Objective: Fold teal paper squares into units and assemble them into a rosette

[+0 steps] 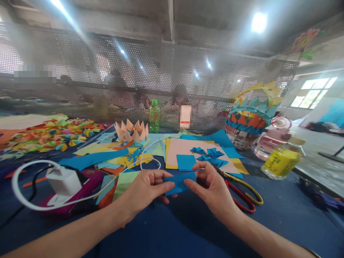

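Between my two hands is a small blue piece of paper [179,183], held level above the dark blue table. My left hand [153,184] pinches its left end, thumb on top. At the right end, my right hand [208,182] pinches it between thumb and fingers. Just beyond lies a blue paper square [186,162] on a stack of pale pink sheets [174,148]. Several folded blue paper pieces [212,155] rest on the same stack. Scissors [243,195] with red and yellow handles lie right of my right hand.
A white charger [63,181] with a looping cable sits on a purple power strip [91,179] at left. Paper scraps [61,134] cover the far left. A peach paper ring [131,133], green bottle [154,116], paper basket [242,125] and yellow-labelled bottle [282,161] stand around, before a perforated screen [201,71].
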`<state>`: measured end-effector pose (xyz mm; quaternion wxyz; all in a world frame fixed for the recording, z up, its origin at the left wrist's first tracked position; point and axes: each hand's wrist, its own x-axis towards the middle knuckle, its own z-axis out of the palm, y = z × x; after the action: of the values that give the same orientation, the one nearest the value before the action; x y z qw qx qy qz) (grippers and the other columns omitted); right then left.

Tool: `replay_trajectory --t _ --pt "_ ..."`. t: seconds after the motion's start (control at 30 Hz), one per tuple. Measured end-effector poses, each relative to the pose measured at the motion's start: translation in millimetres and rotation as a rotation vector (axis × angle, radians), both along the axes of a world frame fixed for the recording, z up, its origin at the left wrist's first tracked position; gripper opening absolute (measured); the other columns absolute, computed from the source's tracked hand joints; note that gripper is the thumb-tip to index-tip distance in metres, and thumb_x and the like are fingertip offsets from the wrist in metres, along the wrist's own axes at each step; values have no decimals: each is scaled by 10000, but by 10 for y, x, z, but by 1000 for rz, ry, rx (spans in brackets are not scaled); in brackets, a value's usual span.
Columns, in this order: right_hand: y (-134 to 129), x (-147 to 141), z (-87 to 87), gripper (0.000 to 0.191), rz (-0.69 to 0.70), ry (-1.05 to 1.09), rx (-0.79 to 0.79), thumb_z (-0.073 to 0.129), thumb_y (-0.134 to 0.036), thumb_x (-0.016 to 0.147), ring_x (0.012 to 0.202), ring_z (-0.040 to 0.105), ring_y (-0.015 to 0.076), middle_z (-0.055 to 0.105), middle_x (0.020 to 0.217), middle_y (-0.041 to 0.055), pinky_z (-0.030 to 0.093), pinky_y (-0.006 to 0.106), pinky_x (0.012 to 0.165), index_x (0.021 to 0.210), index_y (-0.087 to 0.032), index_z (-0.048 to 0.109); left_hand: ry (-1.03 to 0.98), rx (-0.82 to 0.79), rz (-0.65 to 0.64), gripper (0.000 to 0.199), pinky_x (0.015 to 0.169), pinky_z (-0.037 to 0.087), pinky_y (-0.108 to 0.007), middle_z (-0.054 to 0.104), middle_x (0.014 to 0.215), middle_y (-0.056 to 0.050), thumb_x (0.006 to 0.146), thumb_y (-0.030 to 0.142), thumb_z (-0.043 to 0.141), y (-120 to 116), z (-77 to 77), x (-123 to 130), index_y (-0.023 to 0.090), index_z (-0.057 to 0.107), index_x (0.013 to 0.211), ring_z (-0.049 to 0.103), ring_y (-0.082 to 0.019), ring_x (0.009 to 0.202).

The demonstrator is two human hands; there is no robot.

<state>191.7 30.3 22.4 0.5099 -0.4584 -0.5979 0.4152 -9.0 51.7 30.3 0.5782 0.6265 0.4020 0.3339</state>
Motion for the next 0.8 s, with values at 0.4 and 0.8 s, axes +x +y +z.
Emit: replay_trajectory --t 0.4,0.8 --pt "39 14 -33 464 91 -84 -57 614 -577 805 550 418 110 493 557 -28 325 234 517 594 -170 544 56 -1 18 304 586 518 -243 716 748 -19 720 418 733 -13 48 14 161 701 879 677 -181 712" --pt "-56 -13 -16 399 28 -295 84 586 -439 852 565 352 113 406 557 -34 285 240 524 563 -174 512 183 10 -46 339 663 494 -269 702 780 -12 670 363 757 -81 73 29 164 681 934 633 -180 709"
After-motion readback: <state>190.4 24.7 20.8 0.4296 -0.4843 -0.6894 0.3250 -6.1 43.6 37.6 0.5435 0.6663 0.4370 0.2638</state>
